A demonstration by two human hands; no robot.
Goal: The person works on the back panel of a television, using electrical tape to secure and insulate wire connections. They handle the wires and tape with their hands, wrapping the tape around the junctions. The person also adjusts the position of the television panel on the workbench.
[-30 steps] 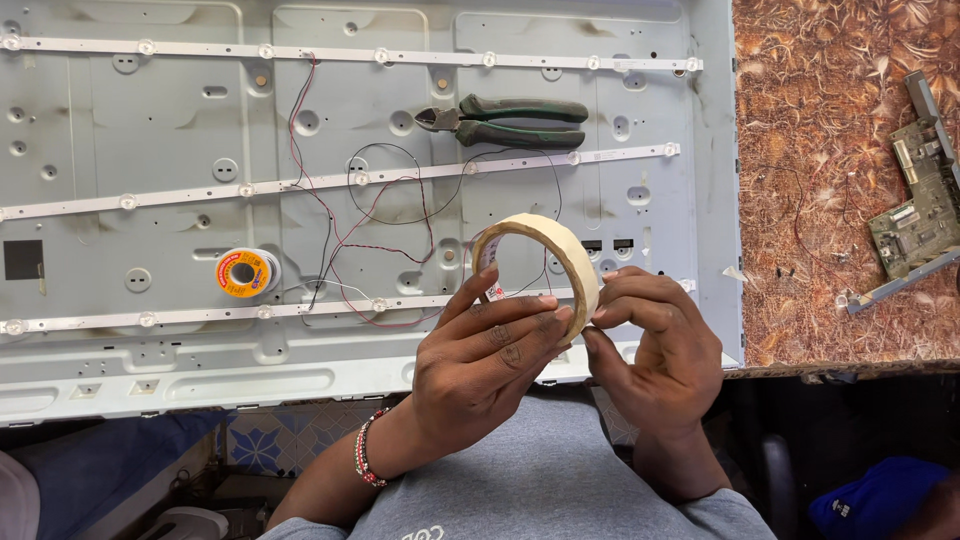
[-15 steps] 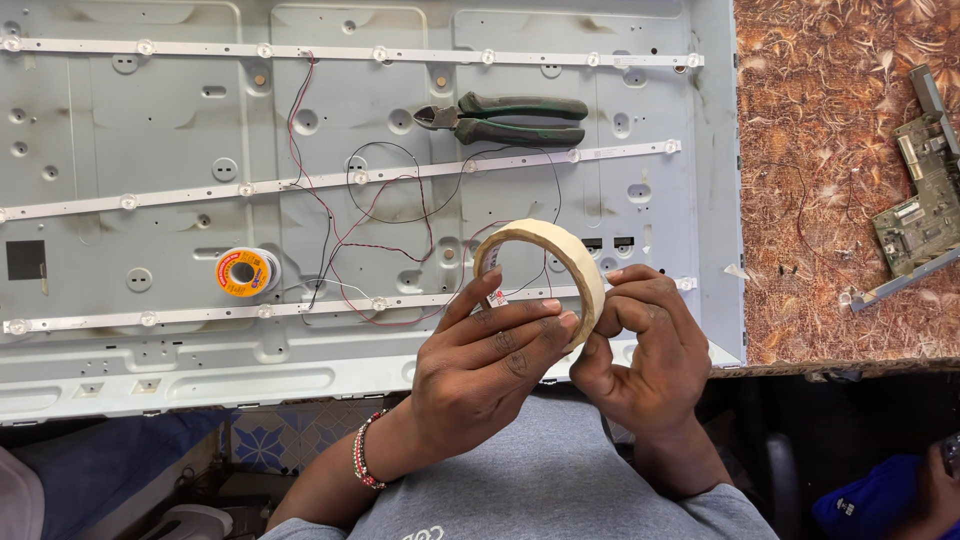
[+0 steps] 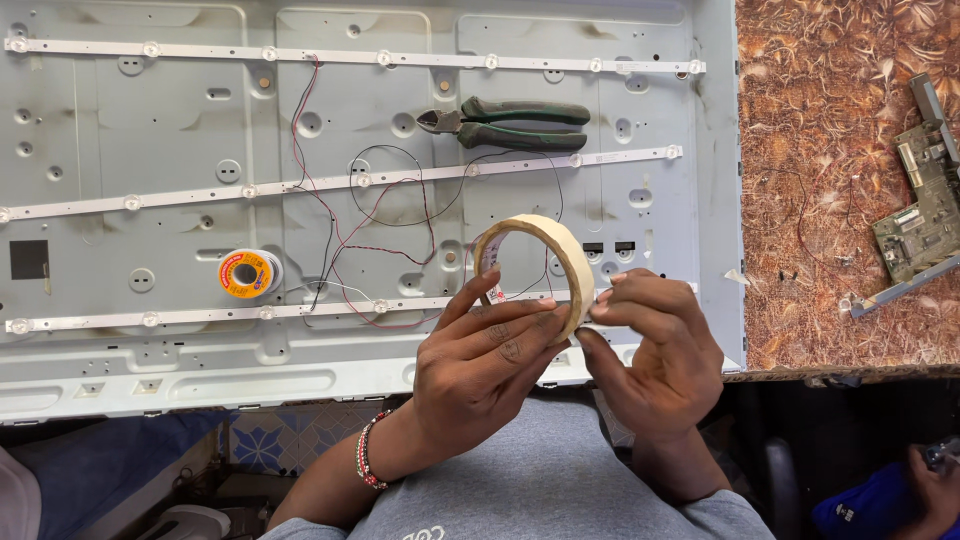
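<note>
A roll of beige masking tape stands upright in front of me, above the near edge of a grey metal panel. My left hand grips the roll from below, fingers around its lower rim. My right hand pinches the roll's outer edge on the right side with thumb and fingertips. A beaded bracelet sits on my left wrist.
On the panel lie green-handled pliers, a small spool of solder, loose red and black wires and long white light strips. A green circuit board rests on the brown patterned table at the right.
The tape roll and both hands have stayed in nearly the same place; my right fingers have shifted slightly along the roll's edge.
</note>
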